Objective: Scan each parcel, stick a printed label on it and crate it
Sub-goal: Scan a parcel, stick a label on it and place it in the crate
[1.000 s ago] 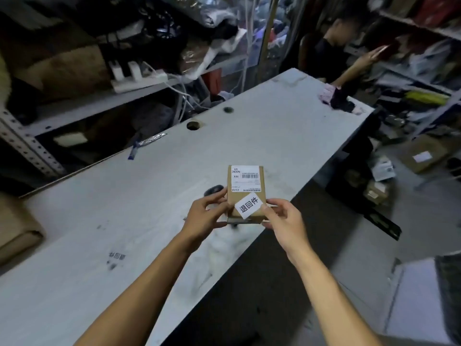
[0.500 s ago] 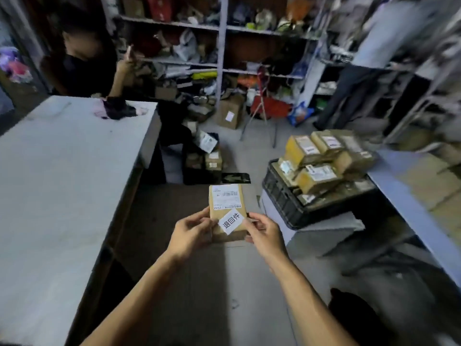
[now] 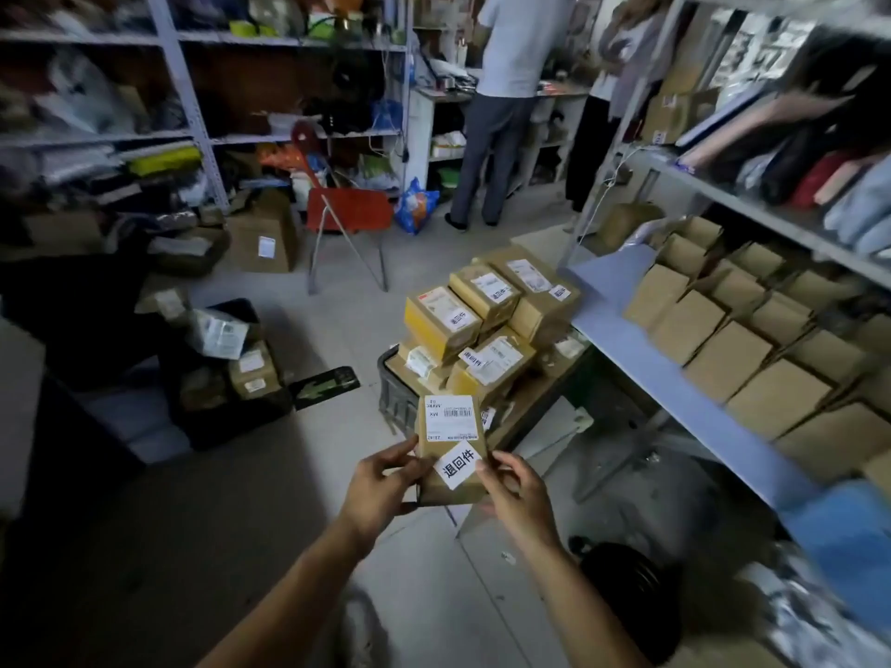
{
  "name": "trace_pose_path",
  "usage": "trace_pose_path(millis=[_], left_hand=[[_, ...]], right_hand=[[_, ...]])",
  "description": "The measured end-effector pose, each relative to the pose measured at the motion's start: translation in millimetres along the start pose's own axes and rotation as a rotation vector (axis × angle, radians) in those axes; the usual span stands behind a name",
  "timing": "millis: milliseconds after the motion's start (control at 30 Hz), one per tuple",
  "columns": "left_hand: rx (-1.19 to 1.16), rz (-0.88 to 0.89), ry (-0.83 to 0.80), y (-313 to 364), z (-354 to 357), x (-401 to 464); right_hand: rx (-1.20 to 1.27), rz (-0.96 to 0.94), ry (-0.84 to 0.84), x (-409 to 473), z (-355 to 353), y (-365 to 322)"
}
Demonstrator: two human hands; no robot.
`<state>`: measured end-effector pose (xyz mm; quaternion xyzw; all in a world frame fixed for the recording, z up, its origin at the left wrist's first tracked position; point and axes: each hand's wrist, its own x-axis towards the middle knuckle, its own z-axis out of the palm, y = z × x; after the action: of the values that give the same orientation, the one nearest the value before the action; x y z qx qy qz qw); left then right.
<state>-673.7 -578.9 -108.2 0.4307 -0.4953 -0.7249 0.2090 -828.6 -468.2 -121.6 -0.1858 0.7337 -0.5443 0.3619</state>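
Observation:
I hold a small brown cardboard parcel (image 3: 451, 494) in front of me with both hands. It carries a white barcode label (image 3: 451, 418) on its upper part and a white printed sticker (image 3: 458, 469) set at a slant below. My left hand (image 3: 381, 484) grips the parcel's left edge. My right hand (image 3: 513, 489) pinches its right edge, thumb at the sticker's corner. Just beyond the parcel stands a black crate (image 3: 398, 402) piled with several labelled brown and yellow parcels (image 3: 487, 320).
A blue-grey shelf (image 3: 675, 392) at the right holds rows of plain cardboard boxes (image 3: 733, 354). A red chair (image 3: 347, 219) and a person (image 3: 506, 98) stand at the back. A second black crate (image 3: 226, 402) with packages sits at the left on the floor.
The view has swung right from the white table to the floor crate and shelves. Both hands still hold the parcel, now just in front of the piled crate.

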Motion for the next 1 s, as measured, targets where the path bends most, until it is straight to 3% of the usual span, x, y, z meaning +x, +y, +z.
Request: trace_pose_path(millis=[200,433,533,633,767,867,1000], left_hand=[[0.106,0.012,-0.129,46,20,100],[0.258,0.037,-0.139,70,57,183],[0.354,0.025,-0.072,73,79,229],[0.269,-0.077,0.008,76,102,274],[0.010,-0.200,0.179,73,128,307],[-0.209,-0.295,0.243,67,146,322],[-0.327,-0.354,0.253,61,158,333]], right_hand=[[0.139,0.092,0.173,76,1,-21],[0.198,0.157,0.350,148,5,-34],[0.220,0.176,0.367,192,3,-37],[0.218,0.198,0.356,240,-1,-26],[0.179,0.226,0.350,310,-11,38],[0.215,0.259,0.335,321,-14,7],[0.293,0.275,0.292,329,-19,-27]])
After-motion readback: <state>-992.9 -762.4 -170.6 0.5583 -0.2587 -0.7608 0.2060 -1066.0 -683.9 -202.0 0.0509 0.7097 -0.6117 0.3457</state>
